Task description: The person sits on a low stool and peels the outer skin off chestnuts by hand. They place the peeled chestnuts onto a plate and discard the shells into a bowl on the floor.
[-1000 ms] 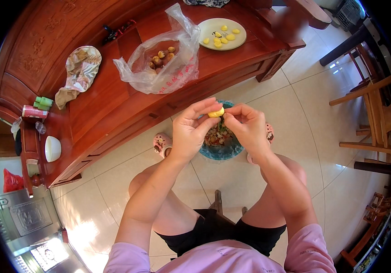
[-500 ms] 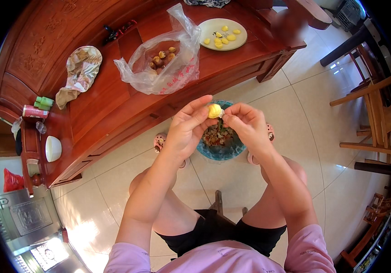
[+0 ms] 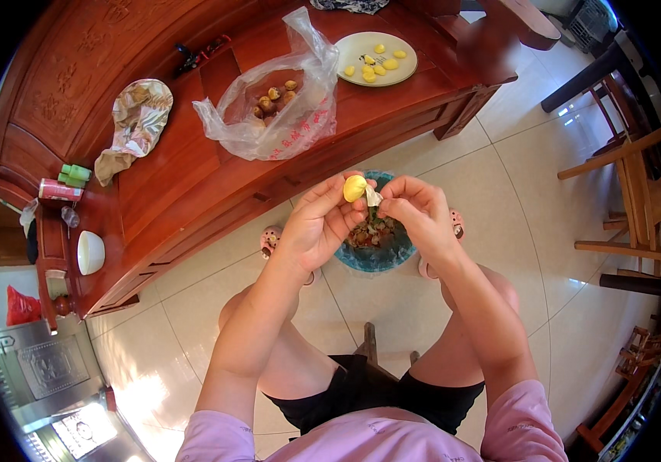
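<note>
Between the thumb and fingers of my left hand (image 3: 311, 225) is a yellow peeled chestnut (image 3: 354, 188). My right hand (image 3: 416, 212) pinches a pale strip of peel (image 3: 374, 197) right beside the nut; whether the strip is still attached to it I cannot tell. Under both hands stands a teal bin (image 3: 386, 258) lined with clear plastic, with shells and scraps inside. On the wooden bench, several brown chestnuts (image 3: 274, 94) lie in an open clear plastic bag (image 3: 299, 140). To its right, a white plate (image 3: 352, 48) carries several yellow peeled chestnuts (image 3: 379, 69).
The red-brown wooden bench (image 3: 192, 169) runs across the far side. On it are a crumpled patterned bag (image 3: 139, 115), a white bowl (image 3: 91, 252), a red-and-white can (image 3: 59, 189) and green containers (image 3: 76, 173). Wooden chairs (image 3: 638, 196) stand at the right on the tiled floor.
The chestnut has shifted slightly left in my left hand and shows a smoother surface. A longer pale strip of peel now hangs from my right fingers.
</note>
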Action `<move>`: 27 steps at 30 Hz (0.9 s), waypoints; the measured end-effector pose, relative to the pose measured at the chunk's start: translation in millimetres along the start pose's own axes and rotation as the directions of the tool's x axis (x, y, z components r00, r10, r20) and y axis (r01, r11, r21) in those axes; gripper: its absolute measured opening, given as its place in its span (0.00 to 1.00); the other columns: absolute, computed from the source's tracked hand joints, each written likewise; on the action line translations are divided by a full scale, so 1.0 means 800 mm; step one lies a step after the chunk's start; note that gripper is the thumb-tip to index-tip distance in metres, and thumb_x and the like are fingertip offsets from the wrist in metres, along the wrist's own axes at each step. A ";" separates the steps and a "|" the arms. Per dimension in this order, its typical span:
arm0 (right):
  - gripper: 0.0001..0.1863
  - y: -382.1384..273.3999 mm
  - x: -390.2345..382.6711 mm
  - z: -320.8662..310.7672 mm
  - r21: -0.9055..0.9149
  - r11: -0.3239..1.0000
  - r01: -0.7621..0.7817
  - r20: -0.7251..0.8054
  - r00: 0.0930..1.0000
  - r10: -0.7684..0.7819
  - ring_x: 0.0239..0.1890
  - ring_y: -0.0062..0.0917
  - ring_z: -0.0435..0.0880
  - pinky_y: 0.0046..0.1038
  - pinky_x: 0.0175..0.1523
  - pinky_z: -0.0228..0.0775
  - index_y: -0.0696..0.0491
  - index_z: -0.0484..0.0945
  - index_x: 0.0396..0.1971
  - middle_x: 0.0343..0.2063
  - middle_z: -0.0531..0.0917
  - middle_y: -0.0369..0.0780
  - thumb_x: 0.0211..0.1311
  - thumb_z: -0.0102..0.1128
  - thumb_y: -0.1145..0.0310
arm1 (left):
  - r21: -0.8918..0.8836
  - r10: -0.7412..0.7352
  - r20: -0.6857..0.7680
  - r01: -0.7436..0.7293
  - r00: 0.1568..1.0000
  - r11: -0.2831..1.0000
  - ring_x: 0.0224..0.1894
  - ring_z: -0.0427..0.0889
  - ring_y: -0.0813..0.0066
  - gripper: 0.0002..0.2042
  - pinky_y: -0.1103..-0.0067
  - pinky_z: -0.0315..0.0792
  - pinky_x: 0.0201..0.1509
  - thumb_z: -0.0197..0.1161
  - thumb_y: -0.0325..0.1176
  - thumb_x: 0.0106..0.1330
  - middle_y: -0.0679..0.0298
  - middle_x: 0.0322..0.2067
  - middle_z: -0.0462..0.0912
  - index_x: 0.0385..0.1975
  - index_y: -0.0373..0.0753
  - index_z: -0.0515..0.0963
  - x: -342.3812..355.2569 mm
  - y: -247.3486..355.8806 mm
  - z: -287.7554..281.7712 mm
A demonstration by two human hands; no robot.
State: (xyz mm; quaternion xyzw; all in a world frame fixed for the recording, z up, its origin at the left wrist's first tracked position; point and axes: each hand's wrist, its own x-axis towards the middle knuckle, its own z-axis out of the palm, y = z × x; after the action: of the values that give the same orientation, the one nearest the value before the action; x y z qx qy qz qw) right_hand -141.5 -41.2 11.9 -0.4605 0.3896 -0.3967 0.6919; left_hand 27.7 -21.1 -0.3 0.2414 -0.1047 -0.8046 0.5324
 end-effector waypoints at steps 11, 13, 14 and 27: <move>0.04 0.012 0.008 -0.020 -0.885 0.459 0.079 0.037 0.994 -0.099 0.20 0.29 0.76 0.28 0.27 0.67 0.57 0.74 0.24 0.18 0.77 0.40 0.47 0.55 0.73 | -0.097 0.018 -0.019 -0.020 1.000 0.995 0.30 0.75 0.75 0.11 0.82 0.75 0.35 0.47 0.31 0.65 0.53 0.41 0.74 0.42 0.31 0.68 0.002 0.003 -0.010; 0.05 0.012 0.008 -0.021 -0.880 0.471 0.055 0.031 0.998 -0.059 0.22 0.35 0.77 0.32 0.29 0.68 0.56 0.75 0.21 0.19 0.78 0.43 0.44 0.59 0.70 | -0.082 0.031 -0.085 -0.038 0.996 0.996 0.30 0.75 0.73 0.11 0.81 0.74 0.34 0.48 0.30 0.64 0.53 0.42 0.72 0.43 0.31 0.68 0.003 0.004 -0.012; 0.06 0.011 0.008 -0.021 -0.878 0.477 0.043 0.028 0.999 -0.038 0.22 0.38 0.77 0.34 0.30 0.68 0.56 0.76 0.20 0.19 0.78 0.45 0.43 0.61 0.69 | -0.068 0.042 -0.103 -0.049 0.994 0.997 0.30 0.75 0.73 0.11 0.81 0.75 0.34 0.48 0.31 0.64 0.53 0.41 0.73 0.43 0.31 0.68 0.003 0.004 -0.013; 0.14 -0.011 0.006 0.003 -0.184 0.981 0.055 0.126 0.991 -0.032 0.27 0.11 0.73 0.15 0.33 0.67 0.62 0.72 0.43 0.22 0.75 0.31 0.59 0.52 0.71 | 0.293 0.042 -0.223 0.026 0.974 0.956 0.25 0.76 0.81 0.10 0.86 0.73 0.27 0.57 0.37 0.60 0.64 0.26 0.77 0.30 0.35 0.72 0.003 -0.009 -0.003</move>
State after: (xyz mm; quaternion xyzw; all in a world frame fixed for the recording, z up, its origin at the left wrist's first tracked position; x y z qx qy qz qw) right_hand -139.2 -47.5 20.3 -0.5552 0.3717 -0.3443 0.6596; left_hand 22.1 -20.0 -6.1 0.4077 -0.1625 -0.7449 0.5025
